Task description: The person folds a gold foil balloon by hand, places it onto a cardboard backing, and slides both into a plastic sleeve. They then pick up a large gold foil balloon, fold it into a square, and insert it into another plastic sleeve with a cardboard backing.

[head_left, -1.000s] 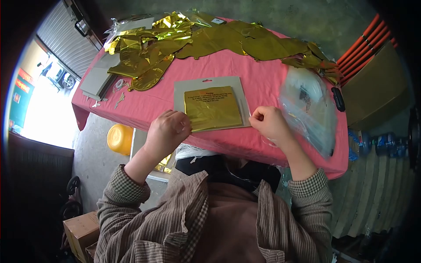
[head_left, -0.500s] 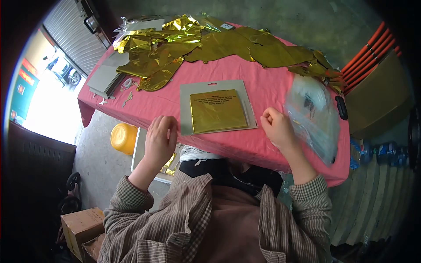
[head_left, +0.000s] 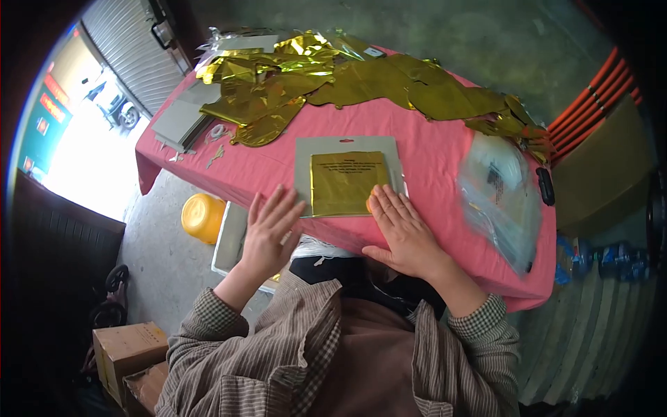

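Observation:
A flat gold foil packet [head_left: 347, 184] with printed text lies on a grey card [head_left: 303, 167] that has a hanger slot at its top. My left hand [head_left: 271, 226] is at the card's lower left corner, fingers spread and nothing in it. On the packet's lower right corner rest the fingertips of my right hand [head_left: 403, 233], the hand flat and its thumb apart. Gold foil balloons [head_left: 375, 80] lie flat along the far side of the pink-covered table [head_left: 333, 121].
Grey cards [head_left: 182, 125] are stacked at the left, beside a white string coil [head_left: 218, 132]. Clear plastic bags [head_left: 500, 201] and a black object [head_left: 546, 186] lie at the right. On the floor stand a yellow bucket [head_left: 203, 218] and a cardboard box [head_left: 128, 351].
Both hands have opened from curled fingers. My right hand has moved left onto the packet's corner, and my left hand has shifted slightly right. The whole view has shifted a little.

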`<state>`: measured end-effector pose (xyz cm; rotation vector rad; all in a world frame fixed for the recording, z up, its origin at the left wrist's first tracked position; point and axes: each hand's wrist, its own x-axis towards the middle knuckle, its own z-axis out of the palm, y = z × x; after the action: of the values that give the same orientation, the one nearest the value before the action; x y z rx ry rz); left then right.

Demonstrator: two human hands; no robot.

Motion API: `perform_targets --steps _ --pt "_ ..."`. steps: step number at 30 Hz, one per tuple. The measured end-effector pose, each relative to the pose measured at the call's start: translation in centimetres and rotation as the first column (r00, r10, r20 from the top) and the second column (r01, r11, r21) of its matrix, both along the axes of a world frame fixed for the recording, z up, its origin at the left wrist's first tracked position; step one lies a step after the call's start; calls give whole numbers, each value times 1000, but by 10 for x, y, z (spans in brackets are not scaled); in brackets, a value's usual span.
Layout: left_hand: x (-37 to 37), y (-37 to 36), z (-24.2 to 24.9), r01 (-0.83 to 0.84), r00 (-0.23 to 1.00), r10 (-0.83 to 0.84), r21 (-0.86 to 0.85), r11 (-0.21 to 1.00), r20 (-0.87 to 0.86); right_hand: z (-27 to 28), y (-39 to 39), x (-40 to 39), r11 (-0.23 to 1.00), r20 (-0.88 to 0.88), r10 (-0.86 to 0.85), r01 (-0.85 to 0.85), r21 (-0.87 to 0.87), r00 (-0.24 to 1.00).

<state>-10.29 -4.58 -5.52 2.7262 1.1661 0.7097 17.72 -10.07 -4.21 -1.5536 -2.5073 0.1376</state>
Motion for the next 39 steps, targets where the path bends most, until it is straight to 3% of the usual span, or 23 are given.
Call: perform_targets --steps 1,2,4,5,6,8,10,11,14,16,19,22,25,27,29,32,36,39 --pt "-6 -1 -2 -82 990 79 23 996 121 -1 -2 -1 1000 8 -8 8 -12 1000" --pt "-13 -1 -7 -93 989 90 24 995 118 0 -3 -2 1000 5 3 -3 -11 1000" --pt "-25 -3 -19 -242 816 323 -225 944 479 2 -7 -6 1000 1 6 -6 -12 1000" --pt "-24 -2 -25 -123 723 362 -406 906 588 2 -7 -8 1000 -4 18 -18 -21 1000" --pt "-21 -5 -28 145 619 460 -668 730 636 3 -7 -11 999 -3 28 -28 -17 1000" --pt "-12 -9 -25 361 601 586 -839 408 544 4 -8 -17 997 -9 70 -70 -29 997" --pt "3 -17 -25 641 374 731 -729 240 570 6 -8 -22 996 0 93 -93 -15 996" --pt "9 -18 -26 700 298 728 -660 273 618 7 -8 -23 994 0 108 -108 -16 994" --pt "3 -19 -32 693 323 708 -666 275 629 9 -3 -18 989 31 142 -140 -36 989" --pt "-12 -16 -48 707 317 718 -659 255 619 6 3 -11 998 -71 22 -26 -61 997" --pt "-44 -13 -58 743 160 747 -577 339 645 0 6 7 997 -23 -54 53 -50 998" --pt "-98 -12 -86 638 163 750 -648 416 642 -1 6 8 997 -13 -59 59 -52 998" --pt "-170 -23 -149 400 66 863 -806 437 501 -2 6 6 997 -18 -64 63 -35 998" --pt "-207 -40 -190 113 -45 914 -908 405 402 -2 5 5 995 -23 -101 101 -8 995" --pt "-230 -58 -220 -71 21 969 -966 248 248 -1 5 4 995 -29 -104 103 -14 994" --pt "-234 -73 -263 -150 186 972 -973 175 146 -1 5 3 994 -25 -113 113 -9 993" --pt "-219 -65 -291 -125 245 969 -992 2 -28 2 5 2 992 -16 -128 128 -22 992" --pt "-212 -51 -295 -79 280 959 -997 -11 -33 4 4 1 990 -17 -136 135 -33 991"
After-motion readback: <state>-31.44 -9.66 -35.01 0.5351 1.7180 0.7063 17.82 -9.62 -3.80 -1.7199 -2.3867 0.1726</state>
